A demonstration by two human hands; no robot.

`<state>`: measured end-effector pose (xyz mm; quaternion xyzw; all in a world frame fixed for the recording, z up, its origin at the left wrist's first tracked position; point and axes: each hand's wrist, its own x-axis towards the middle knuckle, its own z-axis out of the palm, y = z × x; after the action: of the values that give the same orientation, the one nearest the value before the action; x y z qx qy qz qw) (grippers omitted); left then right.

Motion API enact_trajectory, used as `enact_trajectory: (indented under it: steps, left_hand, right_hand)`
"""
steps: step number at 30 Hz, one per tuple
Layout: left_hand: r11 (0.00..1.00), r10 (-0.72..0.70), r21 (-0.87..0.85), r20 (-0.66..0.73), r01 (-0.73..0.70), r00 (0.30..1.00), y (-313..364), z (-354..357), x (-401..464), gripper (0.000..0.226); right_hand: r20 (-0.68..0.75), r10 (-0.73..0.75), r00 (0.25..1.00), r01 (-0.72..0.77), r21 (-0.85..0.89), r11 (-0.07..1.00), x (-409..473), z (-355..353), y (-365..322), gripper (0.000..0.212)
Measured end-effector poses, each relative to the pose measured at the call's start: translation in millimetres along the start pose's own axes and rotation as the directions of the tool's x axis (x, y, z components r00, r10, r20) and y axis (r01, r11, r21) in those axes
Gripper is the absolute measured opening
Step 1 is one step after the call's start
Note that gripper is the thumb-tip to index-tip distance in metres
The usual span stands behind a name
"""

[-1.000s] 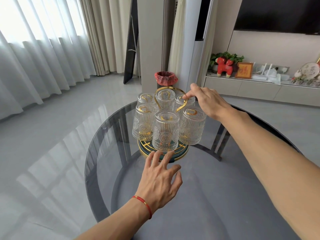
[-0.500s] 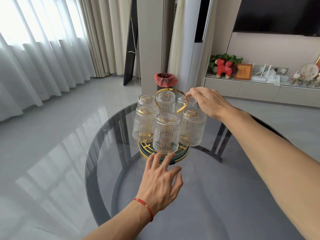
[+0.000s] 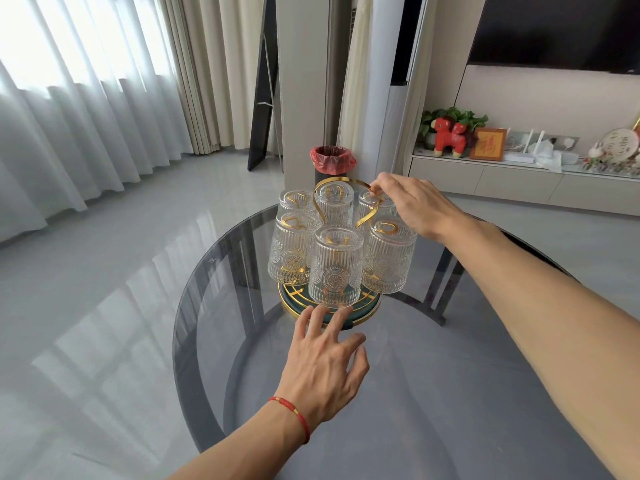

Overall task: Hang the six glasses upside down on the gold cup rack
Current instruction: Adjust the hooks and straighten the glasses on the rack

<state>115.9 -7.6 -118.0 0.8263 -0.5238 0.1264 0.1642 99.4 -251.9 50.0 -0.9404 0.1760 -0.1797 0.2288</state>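
Note:
The gold cup rack (image 3: pixel 362 310) stands on the round glass table (image 3: pixel 450 393) with a dark green base and a looped gold handle (image 3: pixel 341 180) on top. Several ribbed clear glasses hang upside down around it; the nearest glass (image 3: pixel 335 266) faces me, with others at the left (image 3: pixel 290 252) and right (image 3: pixel 389 256). My right hand (image 3: pixel 414 202) pinches the right side of the gold handle. My left hand (image 3: pixel 325 365) lies flat on the table, fingers spread, fingertips touching the rack's base.
A bin with a red liner (image 3: pixel 332 161) stands on the floor behind the table. A low cabinet (image 3: pixel 519 183) with ornaments runs along the right wall. Curtains cover the window at the left.
My right hand has shifted slightly up onto the handle's right side. My left hand stays at the rack's base, and the view has moved a little.

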Motion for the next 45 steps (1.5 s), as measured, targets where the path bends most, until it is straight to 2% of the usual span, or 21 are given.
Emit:
enact_trajectory:
  steps: [21,23,27,30,33,36,40,45]
  left_hand:
    - [1.000,0.001,-0.019,-0.024,-0.001,1.000,-0.4,-0.1,-0.1,0.037]
    - [1.000,-0.001,-0.019,-0.026,0.000,1.000,-0.4,0.2,-0.2,0.039]
    - [1.000,-0.005,-0.021,-0.025,0.004,1.000,-0.4,1.3,-0.4,0.040]
    - [1.000,-0.006,-0.017,-0.028,0.005,1.000,-0.1,2.5,0.0,0.039]
    - [1.000,-0.001,-0.009,-0.042,0.000,0.999,-0.8,3.4,-0.3,0.036]
    - [1.000,0.000,-0.009,-0.051,-0.001,0.999,-1.0,3.8,-0.6,0.035]
    - [0.999,0.010,-0.034,-0.082,-0.013,0.997,-0.8,4.9,0.3,0.028]
    - [0.999,0.008,-0.037,-0.089,-0.011,0.996,-1.4,5.7,0.0,0.030]
  right_hand:
    - [-0.021,0.038,0.999,-0.038,0.005,0.999,2.4,0.1,3.5,0.069]
    - [-0.056,0.027,0.998,-0.025,0.035,0.999,4.0,-0.4,2.8,0.065]
    - [-0.107,0.013,0.994,0.011,0.224,0.975,14.5,-3.4,-10.6,0.065]
    - [-0.059,-0.001,0.998,0.014,0.232,0.973,25.6,0.0,-26.6,0.071]
    - [0.068,0.000,0.998,-0.015,0.224,0.974,37.3,6.7,-44.8,0.077]
    - [0.205,0.080,0.975,-0.112,0.148,0.983,49.4,12.9,-53.2,0.091]
    - [0.197,0.164,0.967,-0.162,-0.028,0.986,59.8,17.4,-55.0,0.103]
    - [0.241,0.201,0.949,-0.190,-0.068,0.979,73.0,16.5,-55.8,0.108]
